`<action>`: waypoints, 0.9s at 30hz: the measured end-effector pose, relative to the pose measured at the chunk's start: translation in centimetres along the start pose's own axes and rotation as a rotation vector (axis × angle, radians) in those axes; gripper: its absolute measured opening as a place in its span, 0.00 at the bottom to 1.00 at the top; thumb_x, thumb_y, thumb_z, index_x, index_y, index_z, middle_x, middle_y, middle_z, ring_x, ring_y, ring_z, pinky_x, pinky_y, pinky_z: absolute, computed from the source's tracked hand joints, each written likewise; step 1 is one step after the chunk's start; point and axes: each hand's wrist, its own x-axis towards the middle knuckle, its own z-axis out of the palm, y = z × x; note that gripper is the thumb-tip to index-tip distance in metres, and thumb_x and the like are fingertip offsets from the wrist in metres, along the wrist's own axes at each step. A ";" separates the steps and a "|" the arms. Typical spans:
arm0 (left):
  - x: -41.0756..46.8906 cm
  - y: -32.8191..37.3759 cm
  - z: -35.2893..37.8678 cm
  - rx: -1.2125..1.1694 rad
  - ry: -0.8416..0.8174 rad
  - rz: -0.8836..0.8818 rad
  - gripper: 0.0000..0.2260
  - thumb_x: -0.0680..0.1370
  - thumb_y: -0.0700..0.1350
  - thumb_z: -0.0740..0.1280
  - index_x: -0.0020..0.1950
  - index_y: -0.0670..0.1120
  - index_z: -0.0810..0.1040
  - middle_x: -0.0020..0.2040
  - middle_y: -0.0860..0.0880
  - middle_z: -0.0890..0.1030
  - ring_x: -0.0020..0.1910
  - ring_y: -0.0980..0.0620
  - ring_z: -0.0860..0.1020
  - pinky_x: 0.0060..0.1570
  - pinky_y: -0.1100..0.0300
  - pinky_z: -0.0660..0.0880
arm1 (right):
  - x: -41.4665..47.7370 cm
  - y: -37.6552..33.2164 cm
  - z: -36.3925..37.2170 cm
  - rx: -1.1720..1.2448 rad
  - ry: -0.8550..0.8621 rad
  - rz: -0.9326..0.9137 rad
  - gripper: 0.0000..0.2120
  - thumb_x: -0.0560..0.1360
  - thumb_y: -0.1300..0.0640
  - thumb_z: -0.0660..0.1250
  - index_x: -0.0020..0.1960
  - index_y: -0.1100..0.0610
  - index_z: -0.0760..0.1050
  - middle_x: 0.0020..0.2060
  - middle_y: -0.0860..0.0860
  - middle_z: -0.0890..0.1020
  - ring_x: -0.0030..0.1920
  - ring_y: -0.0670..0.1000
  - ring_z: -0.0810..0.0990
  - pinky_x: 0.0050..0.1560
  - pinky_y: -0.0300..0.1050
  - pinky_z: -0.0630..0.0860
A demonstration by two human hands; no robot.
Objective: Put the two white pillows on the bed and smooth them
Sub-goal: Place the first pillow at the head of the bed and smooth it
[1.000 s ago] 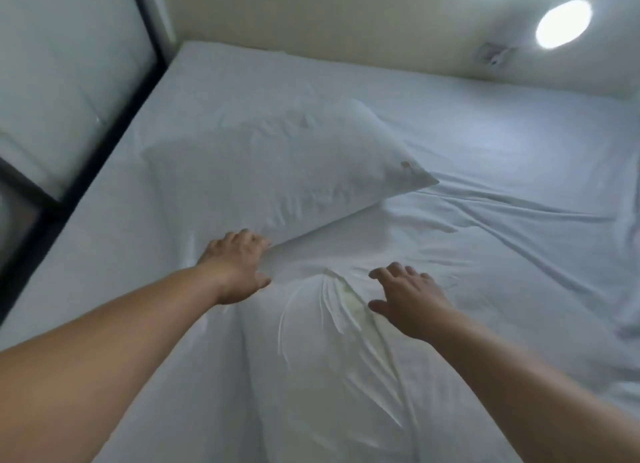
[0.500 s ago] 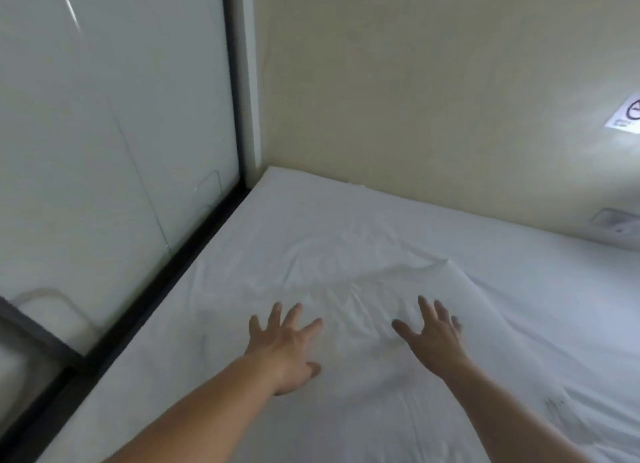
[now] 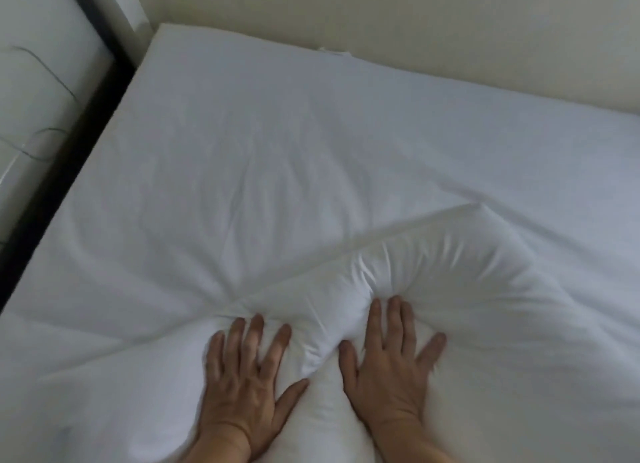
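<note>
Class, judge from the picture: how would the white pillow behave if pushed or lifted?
Probably soft: the pillow dents and creases under the left hand and right hand. Likely floppy if lifted by one corner. It seems unlikely to roll, lying flat on the bed.

Open passage lies over the flat white sheeted bed (image 3: 311, 133) from 10 to 2 o'clock. The plain cream wall (image 3: 415, 22) closes it at 12 o'clock, and the black frame rail (image 3: 65, 143) at 9 o'clock. The puffed white fabric pillow (image 3: 467, 289) bulks up at 3 o'clock.
</note>
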 end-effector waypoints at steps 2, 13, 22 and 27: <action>0.2 0.0 0.0 -0.033 0.042 0.059 0.29 0.74 0.66 0.55 0.68 0.49 0.68 0.63 0.35 0.75 0.62 0.35 0.70 0.62 0.37 0.63 | 0.0 0.3 -0.1 0.011 -0.002 -0.013 0.36 0.70 0.39 0.60 0.72 0.59 0.66 0.71 0.61 0.68 0.72 0.59 0.63 0.68 0.74 0.45; 2.7 1.0 -2.3 -0.032 -0.086 0.208 0.18 0.72 0.59 0.57 0.42 0.46 0.77 0.36 0.43 0.77 0.35 0.41 0.75 0.37 0.48 0.69 | 0.2 0.6 -2.5 0.006 0.092 0.066 0.09 0.72 0.49 0.65 0.41 0.55 0.76 0.36 0.55 0.80 0.38 0.60 0.78 0.39 0.52 0.70; -0.8 1.5 -14.9 -0.295 0.114 0.020 0.17 0.76 0.54 0.54 0.33 0.46 0.73 0.28 0.46 0.77 0.26 0.42 0.77 0.26 0.53 0.72 | 2.3 -1.7 -17.8 0.141 0.187 -0.110 0.14 0.75 0.46 0.66 0.35 0.54 0.72 0.31 0.52 0.82 0.33 0.58 0.82 0.30 0.45 0.71; 3.2 -3.9 -19.4 -0.184 0.129 -0.217 0.21 0.78 0.61 0.45 0.45 0.50 0.73 0.44 0.49 0.78 0.45 0.45 0.78 0.43 0.50 0.73 | 10.0 -9.1 -23.5 0.164 0.273 -0.397 0.16 0.76 0.42 0.58 0.47 0.52 0.77 0.43 0.50 0.81 0.47 0.56 0.79 0.47 0.50 0.72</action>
